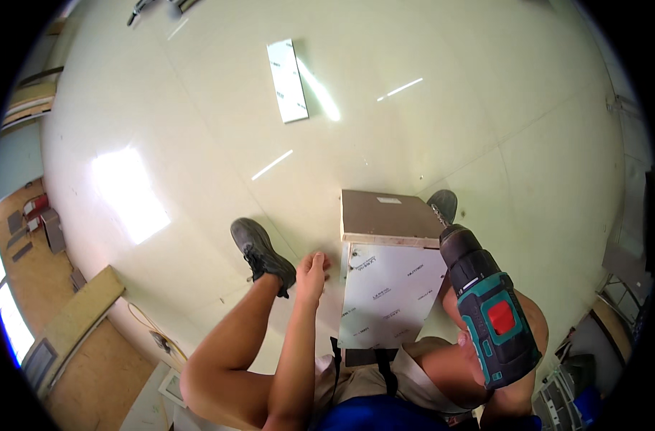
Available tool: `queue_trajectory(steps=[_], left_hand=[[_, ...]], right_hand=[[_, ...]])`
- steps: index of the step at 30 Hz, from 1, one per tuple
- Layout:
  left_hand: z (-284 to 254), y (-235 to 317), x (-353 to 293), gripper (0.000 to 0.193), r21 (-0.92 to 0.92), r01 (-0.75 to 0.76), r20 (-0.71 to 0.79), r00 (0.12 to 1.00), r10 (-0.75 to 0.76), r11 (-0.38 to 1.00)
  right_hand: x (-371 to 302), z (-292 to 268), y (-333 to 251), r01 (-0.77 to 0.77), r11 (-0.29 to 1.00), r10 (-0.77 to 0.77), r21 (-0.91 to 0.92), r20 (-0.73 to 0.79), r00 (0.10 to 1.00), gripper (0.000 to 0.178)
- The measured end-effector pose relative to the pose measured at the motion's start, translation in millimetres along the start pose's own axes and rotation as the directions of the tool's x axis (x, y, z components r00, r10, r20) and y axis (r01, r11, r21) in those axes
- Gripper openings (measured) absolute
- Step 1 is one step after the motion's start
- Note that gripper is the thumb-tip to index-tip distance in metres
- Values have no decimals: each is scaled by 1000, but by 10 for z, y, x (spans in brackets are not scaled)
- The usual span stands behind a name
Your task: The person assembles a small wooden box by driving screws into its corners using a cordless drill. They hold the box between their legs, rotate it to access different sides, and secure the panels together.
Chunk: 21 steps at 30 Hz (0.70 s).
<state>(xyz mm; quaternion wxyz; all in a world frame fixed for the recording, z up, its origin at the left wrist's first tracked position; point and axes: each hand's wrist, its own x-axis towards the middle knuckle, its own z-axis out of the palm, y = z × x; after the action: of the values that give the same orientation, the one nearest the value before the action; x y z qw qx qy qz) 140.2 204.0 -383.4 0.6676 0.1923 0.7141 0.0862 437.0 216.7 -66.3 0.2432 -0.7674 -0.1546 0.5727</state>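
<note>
My right hand (pixel 469 353), mostly hidden behind the tool, grips a teal and black cordless drill (pixel 491 309) with a red patch on top. Its bit points away from me, near the far right corner of a box between my legs. That box has a side covered in printed protective film (pixel 393 294) facing up and a brown panel (pixel 392 217) with a small white label at its far end. Just left of the box, my left hand (pixel 312 276) is closed with curled fingers; whatever is in them, if anything, is hidden.
Farther out on the pale glossy floor lies a narrow film-covered board (pixel 288 82). My shoes (pixel 257 248) stand either side of the box. A wooden-edged bench (pixel 76 323) and a yellow cable (pixel 151 327) are at left; grey storage bins (pixel 559 402) sit at lower right.
</note>
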Motion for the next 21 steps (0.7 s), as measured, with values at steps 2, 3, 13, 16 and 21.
queue_trajectory(steps=[2,3,13,16,21], left_hand=[[174,133,172,54,15,269,149,952,-269,963],[254,242,282,65,-4,374,213,906,-365,927],[632,1022,792,74,307,533,500,615,-610,789],[722,1130,763,64,322,514,477,638,-605,795],[681,1084,541,52,224,514,397,728,-559,828]], right_hand=[[-56,-75,-44,6,1000,-6,0,-54,999,44],[-67,-96,-36,19,1000,-19,-3,-67,998,46],[-5,-286,206,326,924,-315,-201,85,945,54],[-28,-336,-87,76,990,-91,115,128,988,59],[-218,-305,223,317,946,-319,67,24,947,54]])
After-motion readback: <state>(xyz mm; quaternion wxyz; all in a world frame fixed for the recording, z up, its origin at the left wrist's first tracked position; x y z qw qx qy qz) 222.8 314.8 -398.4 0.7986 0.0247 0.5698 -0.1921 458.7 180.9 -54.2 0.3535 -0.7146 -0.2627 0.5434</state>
